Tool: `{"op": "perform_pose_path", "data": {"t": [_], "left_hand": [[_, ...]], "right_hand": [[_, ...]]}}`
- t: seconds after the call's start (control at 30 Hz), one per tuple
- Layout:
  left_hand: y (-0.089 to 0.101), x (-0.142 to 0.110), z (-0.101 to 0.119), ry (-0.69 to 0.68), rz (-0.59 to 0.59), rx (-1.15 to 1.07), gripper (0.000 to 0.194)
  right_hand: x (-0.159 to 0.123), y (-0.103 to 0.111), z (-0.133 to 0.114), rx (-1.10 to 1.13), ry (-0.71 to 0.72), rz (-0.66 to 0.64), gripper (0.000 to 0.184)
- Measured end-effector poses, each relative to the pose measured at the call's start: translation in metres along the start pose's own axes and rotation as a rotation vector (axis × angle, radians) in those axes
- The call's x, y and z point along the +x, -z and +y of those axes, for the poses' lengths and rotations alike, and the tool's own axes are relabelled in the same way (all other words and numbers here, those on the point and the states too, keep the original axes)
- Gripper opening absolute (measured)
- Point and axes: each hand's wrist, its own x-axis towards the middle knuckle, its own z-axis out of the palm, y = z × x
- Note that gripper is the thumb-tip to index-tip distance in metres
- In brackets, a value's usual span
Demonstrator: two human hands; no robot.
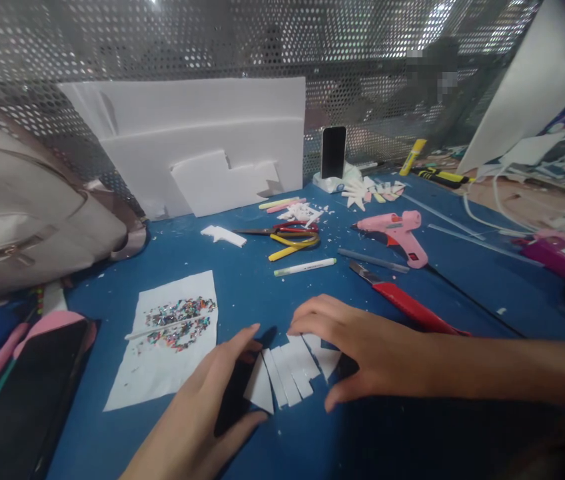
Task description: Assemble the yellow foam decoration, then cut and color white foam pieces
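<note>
Several flat white pieces of foam board or card (pixel 290 370) lie side by side on the blue table, some triangular and some strip-shaped. My left hand (pixel 222 387) is at their left edge, thumb and fingers spread apart around a gap. From the right, my right hand (pixel 347 333) reaches over the far edge of the pieces; its fingertips seem to rest on or just above them, and the thumb stands away below. Neither hand grips anything. Left of the pieces, a white sheet of paper (pixel 162 380) carries colourful glitter flakes (pixel 182 340) and a thin white stick (pixel 162 329).
Beyond my hands lie a pale marker (pixel 305 267), scissors (pixel 282 231), a red-handled cutter (pixel 407 303) and a pink glue gun (pixel 397 230) with its cord. White boards (pixel 242 107) and an upright phone (pixel 333 152) stand behind. Another phone (pixel 32 393) and a bag (pixel 27 207) are at left.
</note>
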Motion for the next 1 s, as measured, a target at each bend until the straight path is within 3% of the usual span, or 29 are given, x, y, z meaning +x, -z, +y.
{"op": "perform_pose_path", "data": {"t": [0.13,0.33,0.53,0.7,0.9,1.0], "left_hand": [[0.0,0.0,-0.001,0.003,0.004,0.007,0.075],[-0.004,0.009,0.001,-0.011,0.022,0.022,0.076],[-0.004,0.024,0.0,-0.02,0.05,0.05,0.071],[-0.002,0.034,-0.003,-0.019,0.063,0.082,0.07],[0.006,0.032,-0.01,-0.019,0.072,0.139,0.066],[0.011,0.029,-0.014,-0.034,0.079,0.175,0.066]], "right_hand": [[-0.009,0.002,0.006,-0.052,-0.006,-0.009,0.074],[-0.003,0.006,0.008,0.039,-0.078,-0.015,0.059],[0.011,0.009,0.016,0.0,0.044,0.025,0.054],[0.022,0.019,0.017,-0.106,0.038,-0.012,0.047],[0.016,0.025,0.023,-0.211,0.056,0.002,0.039],[0.01,0.024,0.019,-0.211,0.049,0.025,0.045]]}}
